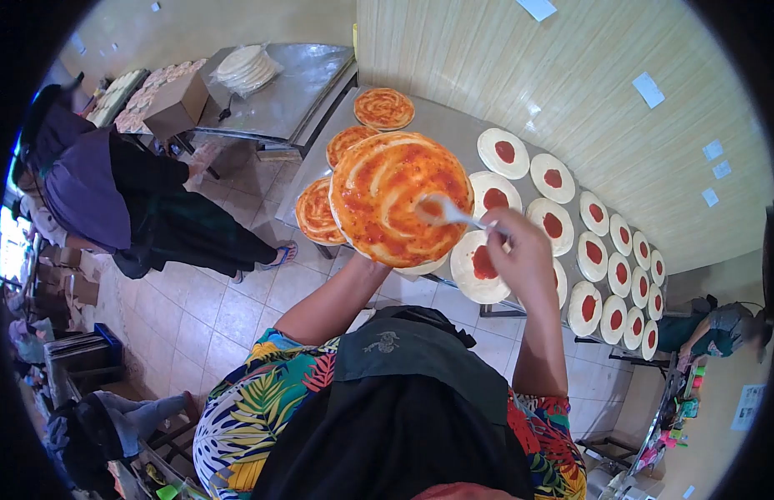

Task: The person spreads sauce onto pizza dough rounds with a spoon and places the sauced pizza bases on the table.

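My right hand [521,250] is closed around the handle of a spoon [455,213]. The spoon's bowl, blurred, rests on a round pizza base [378,192] coated with swirls of red sauce. From below, my left hand [367,268] supports this base, raised above the table; its fingers are hidden under the dough. Beside and behind it lie sauced bases [384,109] on the left end of the metal table [453,118]. To the right, several pale bases each carry a red blob of sauce, such as the pizza base [478,257] nearest my right hand.
A side table [299,83] at the back left holds a bagged stack of plain bases [246,68] and a cardboard box [177,106]. One person [95,183] stands at left; another person [728,329] is at far right. A panelled wall [562,67] runs behind the table.
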`<state>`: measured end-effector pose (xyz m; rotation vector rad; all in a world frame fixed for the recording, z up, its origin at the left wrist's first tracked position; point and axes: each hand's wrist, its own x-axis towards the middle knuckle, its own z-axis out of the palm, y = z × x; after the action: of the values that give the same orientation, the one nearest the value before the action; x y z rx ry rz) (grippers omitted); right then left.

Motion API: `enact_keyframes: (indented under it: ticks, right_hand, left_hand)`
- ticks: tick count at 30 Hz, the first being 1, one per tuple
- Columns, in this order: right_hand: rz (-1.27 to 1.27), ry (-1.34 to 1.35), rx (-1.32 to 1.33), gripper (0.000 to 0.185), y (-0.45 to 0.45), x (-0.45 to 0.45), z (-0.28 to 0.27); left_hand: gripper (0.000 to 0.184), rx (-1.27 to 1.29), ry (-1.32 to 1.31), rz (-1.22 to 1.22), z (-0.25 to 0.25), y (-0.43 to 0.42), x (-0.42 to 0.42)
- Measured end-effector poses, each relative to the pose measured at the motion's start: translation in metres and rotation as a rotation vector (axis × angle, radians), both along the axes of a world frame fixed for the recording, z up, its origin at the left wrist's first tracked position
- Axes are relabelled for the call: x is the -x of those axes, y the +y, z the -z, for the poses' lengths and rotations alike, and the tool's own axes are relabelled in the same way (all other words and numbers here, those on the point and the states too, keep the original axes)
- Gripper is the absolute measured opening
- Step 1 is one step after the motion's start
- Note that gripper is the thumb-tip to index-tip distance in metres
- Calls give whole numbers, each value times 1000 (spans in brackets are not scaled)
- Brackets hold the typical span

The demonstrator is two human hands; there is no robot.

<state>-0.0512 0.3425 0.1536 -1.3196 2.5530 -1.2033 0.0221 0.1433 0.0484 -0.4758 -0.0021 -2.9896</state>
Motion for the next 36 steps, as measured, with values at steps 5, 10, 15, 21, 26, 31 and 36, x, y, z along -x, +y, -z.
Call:
enact_keyframes:
  ticks: [5, 10, 15, 21, 26, 31, 36]
  right_hand:
    - [114, 20, 20, 15, -25, 7, 7]
    - [-119, -71, -26, 13, 1, -11, -8]
    - [100, 55, 46, 14, -1, 26, -18]
    - [6, -35, -78, 15, -18, 2, -33]
    - [-25, -48, 67, 12, 20, 18, -19]
    - [15, -122, 127, 15, 9, 12, -10]
    - [-68, -168, 104, 11, 40, 0, -21]
  left_hand:
    - [58, 7, 7, 14, -4, 5, 0]
    - [58, 23, -9, -19, -8, 0, -1]
    - [58, 40, -9, -16, -13, -4, -6]
    - [58, 74, -3, 15, -22, -3, -4]
    - [58, 77, -17, -9, -22, -4, -12]
    - [59, 99, -61, 13, -16, -4, -7]
    - [60, 178, -60, -45, -14, -10, -8]
